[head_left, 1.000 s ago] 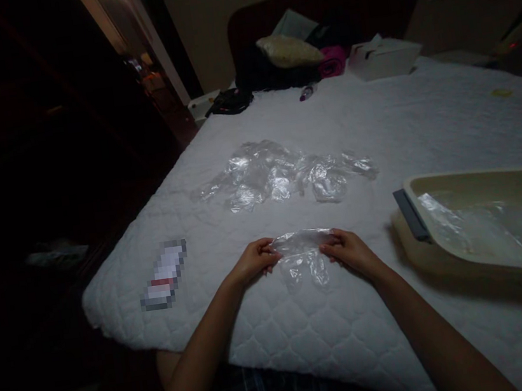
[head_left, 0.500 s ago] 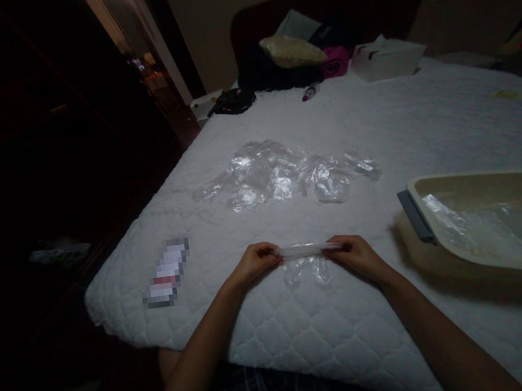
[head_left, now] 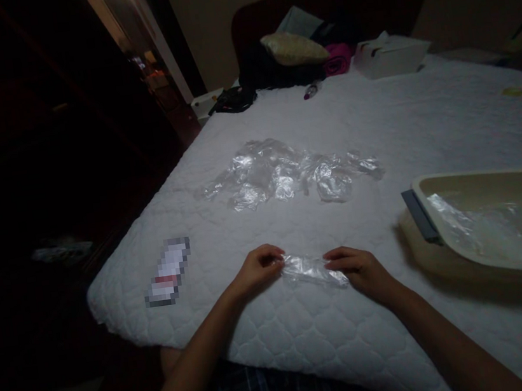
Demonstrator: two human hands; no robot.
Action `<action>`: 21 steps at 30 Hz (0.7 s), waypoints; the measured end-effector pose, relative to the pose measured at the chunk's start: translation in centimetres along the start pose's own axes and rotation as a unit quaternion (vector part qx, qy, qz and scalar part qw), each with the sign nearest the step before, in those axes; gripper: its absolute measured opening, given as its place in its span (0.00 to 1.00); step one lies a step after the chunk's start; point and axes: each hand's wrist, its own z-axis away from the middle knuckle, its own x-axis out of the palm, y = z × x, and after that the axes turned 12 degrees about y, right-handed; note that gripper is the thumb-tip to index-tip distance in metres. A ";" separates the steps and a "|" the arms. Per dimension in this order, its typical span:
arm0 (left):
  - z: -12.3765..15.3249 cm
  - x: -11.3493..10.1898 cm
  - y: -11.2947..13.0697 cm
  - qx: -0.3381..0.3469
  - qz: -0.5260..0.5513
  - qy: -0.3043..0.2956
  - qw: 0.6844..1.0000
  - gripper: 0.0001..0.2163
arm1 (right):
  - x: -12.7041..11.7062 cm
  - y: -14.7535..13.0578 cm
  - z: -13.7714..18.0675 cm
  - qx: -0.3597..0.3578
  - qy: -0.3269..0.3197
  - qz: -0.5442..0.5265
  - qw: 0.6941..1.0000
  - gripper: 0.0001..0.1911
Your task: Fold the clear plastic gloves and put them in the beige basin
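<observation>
A clear plastic bag (head_left: 310,268), flattened into a narrow strip, lies low over the white quilted bed cover (head_left: 281,347). Its left end is pinched between the thumb and fingers of my left hand (head_left: 261,266). At the other end, my right hand (head_left: 360,269) has its fingers closed on the strip, the thumb mostly hidden. Beyond both hands spreads a loose pile of crumpled clear plastic bags (head_left: 281,170).
On the right stands a cream plastic tub (head_left: 484,179) with a grey handle (head_left: 420,216) and more clear plastic inside. A pixelated flat object (head_left: 169,272) lies left. A white box (head_left: 389,57) and a cushion (head_left: 294,49) sit near the headboard.
The plastic between my hands has gone from a taut edge with two lobes hanging to a flat, folded strip. My right hand has shifted slightly down and right.
</observation>
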 end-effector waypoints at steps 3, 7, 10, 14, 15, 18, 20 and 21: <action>0.7 0.3 0.2 0.057 -0.048 -0.001 0.997 0.05 | -0.1 0.0 0.7 -0.008 -0.012 0.034 0.999 0.21; 1.6 0.4 1.1 0.084 -0.139 -0.003 0.987 0.04 | 0.1 -0.3 1.1 -0.008 -0.011 0.040 0.999 0.22; 2.0 0.5 1.3 0.107 -0.190 0.000 0.976 0.05 | 0.1 -0.6 0.7 0.019 -0.003 0.023 1.000 0.21; 2.1 0.5 1.1 0.130 -0.222 -0.001 0.966 0.06 | -0.4 -1.7 -0.6 0.080 0.045 -0.009 0.996 0.14; 2.1 0.5 1.0 0.135 -0.227 -0.002 0.964 0.07 | -0.5 -2.3 -1.0 0.089 0.068 0.004 0.994 0.12; 2.1 0.5 0.7 0.155 -0.237 -0.002 0.959 0.08 | 0.1 -4.9 -1.9 0.087 0.088 0.096 0.988 0.08; 2.1 0.5 0.5 0.170 -0.240 0.004 0.956 0.08 | 1.4 -6.7 -2.2 0.072 0.030 0.151 0.985 0.10; 2.2 0.5 0.4 0.177 -0.241 0.006 0.954 0.08 | 2.3 -7.4 -2.2 0.060 -0.004 0.184 0.981 0.11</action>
